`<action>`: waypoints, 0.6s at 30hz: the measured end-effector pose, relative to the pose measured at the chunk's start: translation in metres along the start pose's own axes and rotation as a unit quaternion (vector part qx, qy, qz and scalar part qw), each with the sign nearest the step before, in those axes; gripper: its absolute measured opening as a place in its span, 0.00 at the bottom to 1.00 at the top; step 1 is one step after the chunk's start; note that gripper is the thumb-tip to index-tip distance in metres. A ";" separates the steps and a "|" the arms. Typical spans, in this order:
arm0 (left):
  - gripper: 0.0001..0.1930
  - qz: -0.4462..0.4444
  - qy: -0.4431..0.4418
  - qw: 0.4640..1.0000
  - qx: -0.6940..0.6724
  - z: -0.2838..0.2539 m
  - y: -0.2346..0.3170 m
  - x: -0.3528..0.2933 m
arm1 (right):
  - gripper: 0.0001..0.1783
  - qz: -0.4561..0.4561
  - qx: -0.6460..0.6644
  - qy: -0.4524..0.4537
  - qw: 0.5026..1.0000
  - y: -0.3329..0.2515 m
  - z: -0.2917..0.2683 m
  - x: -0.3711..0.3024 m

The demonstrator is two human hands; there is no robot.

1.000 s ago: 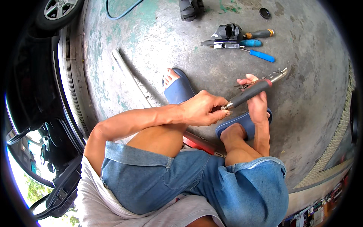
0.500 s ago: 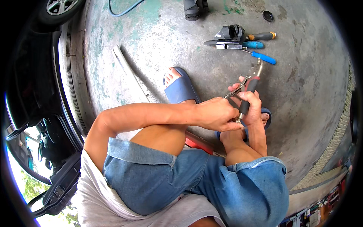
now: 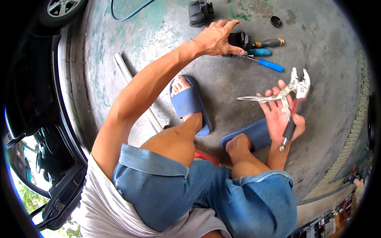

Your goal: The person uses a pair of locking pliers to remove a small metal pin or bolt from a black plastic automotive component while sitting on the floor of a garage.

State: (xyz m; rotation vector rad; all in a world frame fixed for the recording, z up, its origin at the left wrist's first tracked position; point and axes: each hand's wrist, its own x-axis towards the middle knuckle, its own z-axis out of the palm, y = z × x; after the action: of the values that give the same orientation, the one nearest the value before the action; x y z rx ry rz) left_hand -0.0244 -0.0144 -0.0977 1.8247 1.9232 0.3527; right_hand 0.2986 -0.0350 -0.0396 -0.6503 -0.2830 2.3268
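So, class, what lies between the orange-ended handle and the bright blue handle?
Head view: a teal handle lies between the orange-ended handle and bright blue handle, right of the left hand.

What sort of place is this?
Probably a garage or workshop: a vehicle wheel at upper left, a blue-handled screwdriver on the stained floor, and locking pliers in the right hand.

"What colour are the locking pliers (image 3: 290, 88)?"
"Silver. The long tool (image 3: 289, 129) is black, red and silver."
"The loose tool handles (image 3: 271, 66)?"
"Two are blue, one dark grey and orange."
"The floor (image 3: 333, 79)?"
"Grey, green-stained toward its left edge; the strip (image 3: 359, 95) along its right is mesh-patterned beige."
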 end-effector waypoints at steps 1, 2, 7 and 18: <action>0.57 -0.003 -0.042 0.998 -0.049 0.004 -0.013 0.003 | 0.63 0.007 0.019 -0.009 1.000 0.003 0.003 -0.004; 0.59 -0.007 -0.083 0.992 -0.097 0.008 -0.026 0.005 | 0.66 0.014 0.039 -0.020 0.999 0.008 0.007 -0.008; 0.54 -0.074 -0.176 0.970 -0.153 0.010 -0.008 0.018 | 0.55 0.132 0.037 -0.003 0.991 0.034 -0.004 -0.021; 0.51 -0.091 -0.125 0.917 -0.367 0.024 -0.019 0.005 | 0.55 0.147 -0.059 0.051 0.986 0.044 0.011 -0.013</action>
State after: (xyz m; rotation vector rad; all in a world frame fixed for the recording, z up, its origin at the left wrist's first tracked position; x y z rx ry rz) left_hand -0.0296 -0.0139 -0.1283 1.1253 1.4794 0.6376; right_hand 0.2757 -0.0764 -0.0423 -0.9212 -0.2969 2.5601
